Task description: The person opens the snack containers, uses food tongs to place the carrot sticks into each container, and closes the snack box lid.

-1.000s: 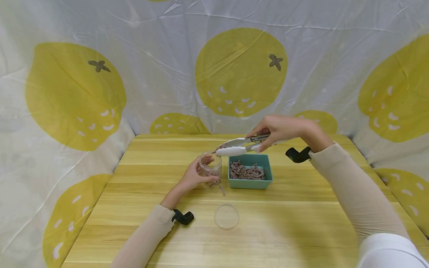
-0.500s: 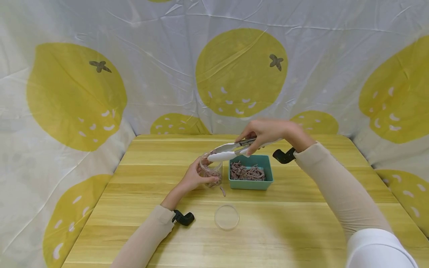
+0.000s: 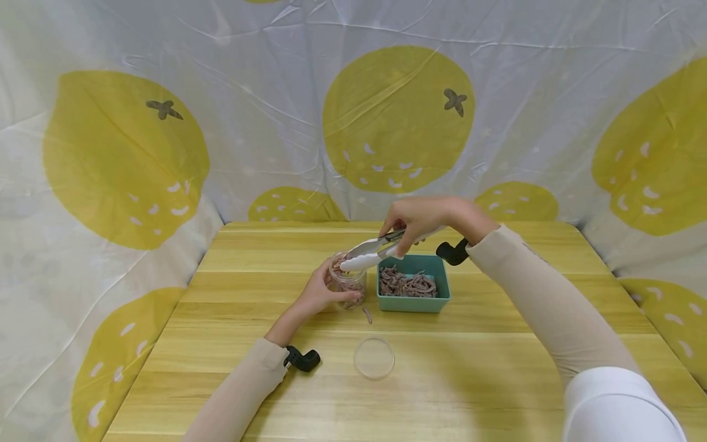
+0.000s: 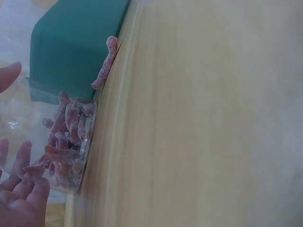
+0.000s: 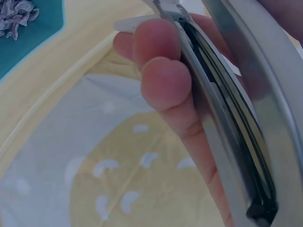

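My left hand (image 3: pixel 319 291) holds a clear jar (image 3: pixel 353 287) upright on the table, thumb on the near side and fingers behind. Powdery, purplish-brown strips (image 4: pixel 68 123) lie inside it, seen through the wall in the left wrist view. From above, my right hand (image 3: pixel 420 220) grips metal tongs (image 3: pixel 367 261) with white tips. The tips are at the jar's mouth, with strips by them. In the right wrist view the fingers curl round the tongs' metal arms (image 5: pixel 218 104). A teal container (image 3: pixel 413 305) with more strips (image 3: pixel 411 285) stands right of the jar.
One loose strip (image 3: pixel 367 315) lies on the wooden table (image 3: pixel 469 368) between jar and container. Nearer the front is a round clear lid (image 3: pixel 374 358), lying flat. A lemon-print cloth (image 3: pixel 265 123) hangs behind and beside the table.
My right hand has moved left and slightly down with the tongs, taking their tips from beside the jar's rim into its mouth. The left hand and jar have stayed in place.
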`<control>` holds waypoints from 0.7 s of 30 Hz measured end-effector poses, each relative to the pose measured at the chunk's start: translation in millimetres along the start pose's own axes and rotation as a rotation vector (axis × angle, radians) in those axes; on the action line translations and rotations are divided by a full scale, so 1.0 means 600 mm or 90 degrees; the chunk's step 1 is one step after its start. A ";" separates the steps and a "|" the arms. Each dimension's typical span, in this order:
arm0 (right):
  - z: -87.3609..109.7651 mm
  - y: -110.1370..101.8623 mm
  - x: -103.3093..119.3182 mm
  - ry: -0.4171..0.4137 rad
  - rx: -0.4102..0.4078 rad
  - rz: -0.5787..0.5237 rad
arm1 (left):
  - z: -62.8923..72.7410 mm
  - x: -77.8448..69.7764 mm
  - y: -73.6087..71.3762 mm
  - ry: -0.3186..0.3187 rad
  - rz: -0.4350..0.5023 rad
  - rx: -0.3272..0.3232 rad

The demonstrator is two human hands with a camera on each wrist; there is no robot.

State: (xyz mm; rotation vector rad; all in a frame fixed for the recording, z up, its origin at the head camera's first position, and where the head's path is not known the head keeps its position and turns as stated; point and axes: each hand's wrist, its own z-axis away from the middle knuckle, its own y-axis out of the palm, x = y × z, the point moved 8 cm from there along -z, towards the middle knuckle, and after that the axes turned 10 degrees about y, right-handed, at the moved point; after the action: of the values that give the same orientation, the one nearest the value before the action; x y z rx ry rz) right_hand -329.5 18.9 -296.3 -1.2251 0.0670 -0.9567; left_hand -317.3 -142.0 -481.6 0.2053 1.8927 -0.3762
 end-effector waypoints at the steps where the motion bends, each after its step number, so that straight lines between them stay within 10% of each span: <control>1: -0.002 0.000 0.001 0.005 0.003 0.004 | 0.000 -0.001 0.000 0.000 -0.001 -0.001; 21: -0.038 0.000 0.048 0.082 0.022 0.162 | -0.001 -0.006 0.001 -0.004 -0.005 -0.002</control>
State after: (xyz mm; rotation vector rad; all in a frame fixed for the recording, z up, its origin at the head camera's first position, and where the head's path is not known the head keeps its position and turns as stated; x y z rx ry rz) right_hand -323.2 -17.1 -292.8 -1.0928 0.3007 -0.8104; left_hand -316.3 -141.4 -478.2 0.1944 1.8882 -0.3796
